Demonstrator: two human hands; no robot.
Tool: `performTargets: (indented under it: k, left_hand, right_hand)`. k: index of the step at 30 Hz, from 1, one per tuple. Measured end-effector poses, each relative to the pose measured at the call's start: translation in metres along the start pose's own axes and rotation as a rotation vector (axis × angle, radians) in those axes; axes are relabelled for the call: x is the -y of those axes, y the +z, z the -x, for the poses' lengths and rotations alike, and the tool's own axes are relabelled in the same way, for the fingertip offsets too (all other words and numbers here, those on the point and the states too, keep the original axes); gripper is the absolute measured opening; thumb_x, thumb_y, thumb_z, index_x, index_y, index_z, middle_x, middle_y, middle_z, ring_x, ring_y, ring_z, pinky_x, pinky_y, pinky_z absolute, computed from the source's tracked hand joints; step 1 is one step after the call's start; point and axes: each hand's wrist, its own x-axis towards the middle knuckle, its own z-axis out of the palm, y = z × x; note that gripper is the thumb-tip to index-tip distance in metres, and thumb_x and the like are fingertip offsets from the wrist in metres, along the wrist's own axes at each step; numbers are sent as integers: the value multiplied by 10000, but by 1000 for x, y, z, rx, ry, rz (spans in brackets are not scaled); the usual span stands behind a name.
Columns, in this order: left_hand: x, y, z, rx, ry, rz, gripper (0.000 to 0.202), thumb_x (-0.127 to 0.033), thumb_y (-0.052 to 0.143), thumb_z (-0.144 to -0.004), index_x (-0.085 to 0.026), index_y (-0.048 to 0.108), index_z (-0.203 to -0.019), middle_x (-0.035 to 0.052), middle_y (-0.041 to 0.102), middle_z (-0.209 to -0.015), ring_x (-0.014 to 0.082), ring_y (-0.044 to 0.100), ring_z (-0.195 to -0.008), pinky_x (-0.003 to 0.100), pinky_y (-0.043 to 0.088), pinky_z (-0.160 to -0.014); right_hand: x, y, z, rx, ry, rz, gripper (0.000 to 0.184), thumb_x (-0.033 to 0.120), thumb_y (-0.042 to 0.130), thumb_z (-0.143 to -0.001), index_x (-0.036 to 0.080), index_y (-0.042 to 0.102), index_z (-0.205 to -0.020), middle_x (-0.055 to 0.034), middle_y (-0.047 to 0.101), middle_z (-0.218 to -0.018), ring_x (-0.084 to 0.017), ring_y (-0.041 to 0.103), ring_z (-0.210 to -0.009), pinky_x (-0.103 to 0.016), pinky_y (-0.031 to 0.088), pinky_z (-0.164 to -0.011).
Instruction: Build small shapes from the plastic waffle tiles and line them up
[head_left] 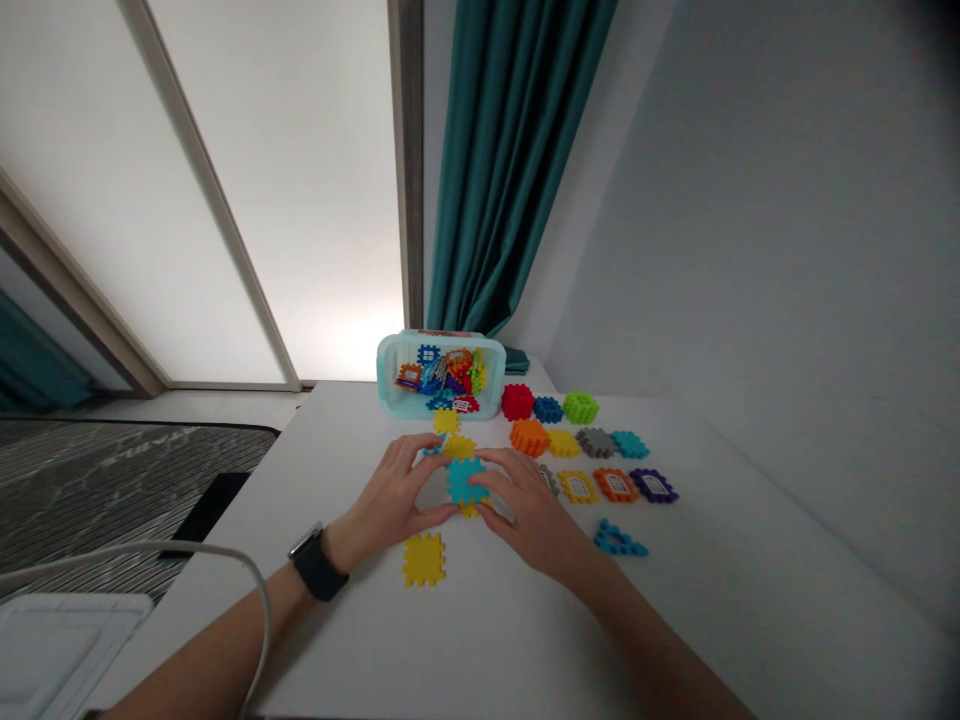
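Between my two hands is a small assembly of interlocking building tiles: a light blue notched tile (pixel 466 482) with yellow tiles (pixel 459 447) at its far and near sides. My left hand (pixel 401 487), with a black watch on the wrist, grips its left side with thumb and fingers curved around it. My right hand (pixel 529 508) holds the right side, fingertips on the blue tile. Just beyond my left fingers a yellow tile (pixel 446 421) lies in front of the bin. Nearer to me, a loose yellow tile (pixel 424 560) lies flat on the table.
A light blue bin (pixel 384 375) of mixed tiles stands at the table's far edge. Stacked tiles, including red (pixel 517 402) and orange (pixel 529 438) ones, sit right of it. Window-frame tiles (pixel 616 485) and a blue triangular tile (pixel 620 539) lie nearer. A white cable (pixel 255 575) crosses my left forearm.
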Motion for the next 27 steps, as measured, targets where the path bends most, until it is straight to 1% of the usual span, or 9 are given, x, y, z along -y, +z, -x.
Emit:
performTargets:
  k: [4,7,9,11,13,17,20,24,27]
  left_hand:
    - [-10,14,-14,5,28,20,432,-368,731,-865,-200,545,-1217,155,543,-1291,302,538,-1203,485,501,-1009]
    - [-17,26,-27,-1,62,20,441,-411,724,-879,-205,547,-1226,147,545,-1282,299,538,-1198,487,494,-1014]
    - [-22,34,-37,-3,91,21,478,-456,702,-893,-205,537,-1264,151,540,-1288,298,537,-1196,482,494,-1009]
    - [-28,41,-47,0,129,26,488,-469,650,-927,-195,520,-1310,159,537,-1296,295,538,-1190,478,492,-1001]
    - [-35,48,-57,17,164,30,427,-421,582,-971,-186,525,-1323,161,547,-1296,290,539,-1186,477,484,-997]
    - [-48,60,-77,100,212,40,290,-296,507,-994,-185,599,-1246,133,607,-1239,274,559,-1138,458,472,-977]
    - [-54,74,-88,149,246,34,263,-268,503,-988,-179,634,-1198,125,634,-1201,268,570,-1099,448,473,-960]
    - [-58,93,-94,210,317,21,223,-241,494,-983,-180,662,-1117,119,657,-1174,264,584,-1082,459,467,-966]
    - [-61,104,-95,262,357,22,228,-229,490,-981,-180,654,-1132,110,668,-1142,255,599,-1066,461,466,-978]
  right_hand:
    - [-7,-13,14,-52,4,43,239,144,564,-919,243,603,-1132,-119,598,-1332,-289,544,-1259,-521,467,-1052]
    - [-17,-24,25,-92,26,63,223,154,565,-924,245,605,-1123,-110,612,-1316,-276,544,-1257,-511,458,-1065]
    - [-25,-32,33,-109,49,78,217,163,568,-930,244,604,-1128,-107,619,-1309,-273,543,-1254,-509,452,-1071]
    - [-34,-41,43,-116,79,95,220,171,568,-936,245,603,-1140,-107,619,-1321,-273,541,-1261,-510,446,-1076]
    - [-42,-49,53,-123,106,114,225,176,563,-942,248,604,-1151,-106,618,-1336,-275,542,-1264,-511,444,-1075]
    - [-61,-66,74,-146,163,148,218,191,561,-945,253,615,-1147,-105,626,-1340,-281,554,-1256,-515,441,-1071]
    - [-80,-78,90,-168,220,151,206,199,556,-944,257,625,-1129,-103,629,-1343,-279,563,-1254,-512,442,-1071]
    - [-114,-90,108,-172,305,141,181,227,583,-926,255,635,-1097,-104,637,-1337,-284,573,-1236,-513,468,-1046]
    - [-141,-96,119,-181,368,125,189,222,593,-911,255,641,-1090,-101,639,-1331,-289,576,-1236,-520,463,-1058]
